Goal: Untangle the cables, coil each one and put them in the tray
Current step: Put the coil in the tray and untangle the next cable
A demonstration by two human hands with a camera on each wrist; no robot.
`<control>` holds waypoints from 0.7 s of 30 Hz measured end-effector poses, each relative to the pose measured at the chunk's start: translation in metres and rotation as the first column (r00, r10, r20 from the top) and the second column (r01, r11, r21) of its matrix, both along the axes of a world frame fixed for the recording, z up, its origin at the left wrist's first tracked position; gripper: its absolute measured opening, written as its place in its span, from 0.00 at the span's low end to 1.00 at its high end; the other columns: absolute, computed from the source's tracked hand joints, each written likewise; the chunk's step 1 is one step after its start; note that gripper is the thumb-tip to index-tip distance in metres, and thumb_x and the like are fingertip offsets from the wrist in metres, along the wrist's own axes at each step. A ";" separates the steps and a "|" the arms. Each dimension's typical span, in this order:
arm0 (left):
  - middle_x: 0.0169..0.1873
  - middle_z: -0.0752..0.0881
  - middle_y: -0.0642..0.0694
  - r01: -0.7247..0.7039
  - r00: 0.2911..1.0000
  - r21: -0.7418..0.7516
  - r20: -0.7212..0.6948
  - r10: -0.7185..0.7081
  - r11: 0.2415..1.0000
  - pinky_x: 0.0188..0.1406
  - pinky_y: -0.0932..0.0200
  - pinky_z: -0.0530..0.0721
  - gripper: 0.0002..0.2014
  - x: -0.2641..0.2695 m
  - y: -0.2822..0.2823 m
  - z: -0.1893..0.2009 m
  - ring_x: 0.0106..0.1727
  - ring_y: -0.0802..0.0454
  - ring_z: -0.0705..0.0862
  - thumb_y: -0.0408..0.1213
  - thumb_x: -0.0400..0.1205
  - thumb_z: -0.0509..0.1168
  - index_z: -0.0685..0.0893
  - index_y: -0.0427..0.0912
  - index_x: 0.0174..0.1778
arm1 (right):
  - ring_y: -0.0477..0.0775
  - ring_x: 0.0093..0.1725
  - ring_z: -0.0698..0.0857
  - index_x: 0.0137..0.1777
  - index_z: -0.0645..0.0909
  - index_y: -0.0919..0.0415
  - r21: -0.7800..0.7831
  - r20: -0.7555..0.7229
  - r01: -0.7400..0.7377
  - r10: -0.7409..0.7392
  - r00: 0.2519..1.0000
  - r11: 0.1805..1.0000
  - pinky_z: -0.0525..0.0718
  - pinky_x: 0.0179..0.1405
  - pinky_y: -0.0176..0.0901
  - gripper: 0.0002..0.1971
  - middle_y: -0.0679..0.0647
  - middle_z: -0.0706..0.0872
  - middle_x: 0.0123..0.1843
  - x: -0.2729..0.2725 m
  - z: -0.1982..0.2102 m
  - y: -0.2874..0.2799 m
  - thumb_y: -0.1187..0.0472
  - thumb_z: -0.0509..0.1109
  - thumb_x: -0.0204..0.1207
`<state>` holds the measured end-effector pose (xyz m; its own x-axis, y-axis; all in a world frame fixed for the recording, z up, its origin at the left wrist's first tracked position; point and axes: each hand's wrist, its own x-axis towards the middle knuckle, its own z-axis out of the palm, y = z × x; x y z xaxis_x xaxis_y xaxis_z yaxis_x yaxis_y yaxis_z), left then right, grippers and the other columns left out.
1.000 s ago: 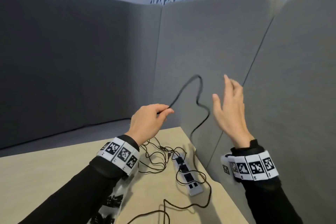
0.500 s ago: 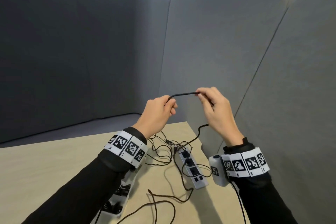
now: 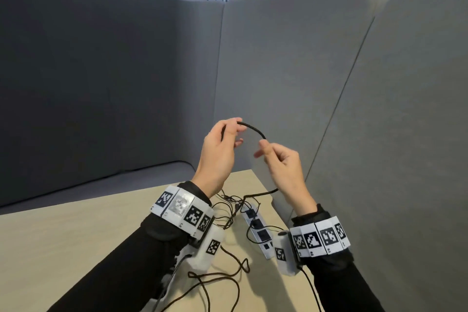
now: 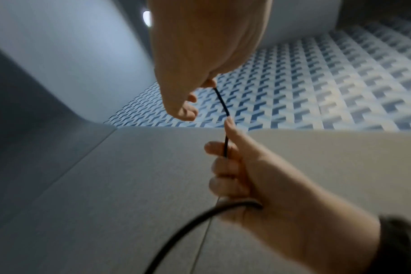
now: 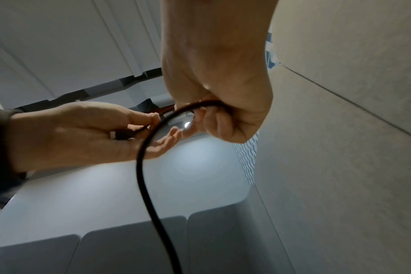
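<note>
Both hands are raised above the table's far corner with a black cable (image 3: pixel 253 129) arching between them. My left hand (image 3: pixel 236 126) pinches one end between thumb and finger. In the right wrist view the cable's plug (image 5: pixel 120 135) lies in the left palm. My right hand (image 3: pixel 263 151) has its fingers curled round the cable a short span further along. From the right fist the cable (image 5: pixel 148 166) hangs down to the table (image 3: pixel 76 235). A tangle of thin black cables (image 3: pixel 228 208) lies there. The white tray (image 3: pixel 169 280) is mostly hidden under my left forearm.
A white power strip (image 3: pixel 257 229) lies near the table's right edge among the cables. A loose dark cable (image 3: pixel 220 276) loops across the front of the table. Grey padded panels (image 3: pixel 304 71) close in behind and to the right.
The right hand, open and apart a second ago, has closed on the cable beside the left hand. Both hands have risen a little, and the short span between them now bows upward.
</note>
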<state>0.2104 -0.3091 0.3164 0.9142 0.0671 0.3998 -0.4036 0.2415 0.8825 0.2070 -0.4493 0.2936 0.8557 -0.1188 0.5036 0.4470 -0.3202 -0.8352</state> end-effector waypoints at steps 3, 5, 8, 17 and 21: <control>0.59 0.85 0.45 0.265 0.960 -0.253 -0.022 -0.279 0.931 0.64 0.49 0.78 0.13 -0.010 0.002 0.013 0.60 0.46 0.86 0.44 0.89 0.44 0.68 0.45 0.43 | 0.45 0.18 0.60 0.30 0.80 0.58 0.117 -0.163 -0.103 0.121 0.979 0.988 0.58 0.17 0.33 0.21 0.51 0.63 0.19 -0.016 -0.013 0.008 0.44 0.62 0.78; 0.42 0.86 0.47 0.346 0.927 -0.337 -0.024 -0.375 0.876 0.59 0.45 0.78 0.14 -0.019 0.001 0.015 0.48 0.46 0.89 0.47 0.89 0.42 0.64 0.46 0.42 | 0.45 0.17 0.58 0.29 0.80 0.56 0.108 -0.239 -0.175 0.196 0.951 0.979 0.57 0.16 0.31 0.21 0.51 0.61 0.18 -0.027 -0.021 0.014 0.48 0.61 0.81; 0.26 0.68 0.51 0.300 0.921 -0.466 -0.085 -0.380 0.832 0.37 0.54 0.85 0.16 -0.028 0.002 0.018 0.21 0.57 0.70 0.48 0.89 0.43 0.63 0.47 0.38 | 0.46 0.17 0.60 0.32 0.82 0.56 0.112 -0.349 -0.184 0.212 0.913 0.977 0.62 0.15 0.32 0.18 0.53 0.62 0.19 -0.048 -0.023 0.022 0.51 0.63 0.82; 0.34 0.79 0.57 -0.141 0.968 0.792 0.236 -0.084 0.594 0.39 0.54 0.76 0.16 -0.015 0.050 -0.022 0.36 0.53 0.79 0.48 0.86 0.43 0.77 0.53 0.49 | 0.42 0.21 0.61 0.44 0.84 0.60 0.068 -0.432 -0.234 0.240 0.870 0.970 0.60 0.20 0.31 0.12 0.43 0.65 0.23 -0.120 0.004 0.032 0.63 0.60 0.85; 0.29 0.82 0.53 -0.071 0.967 0.887 0.173 -0.186 0.456 0.45 0.50 0.79 0.25 -0.026 0.066 -0.042 0.38 0.47 0.82 0.54 0.84 0.38 0.78 0.51 0.36 | 0.43 0.25 0.63 0.37 0.86 0.49 -0.404 -0.187 -0.100 0.025 0.982 0.909 0.63 0.25 0.36 0.14 0.45 0.70 0.23 -0.125 0.014 0.051 0.61 0.64 0.82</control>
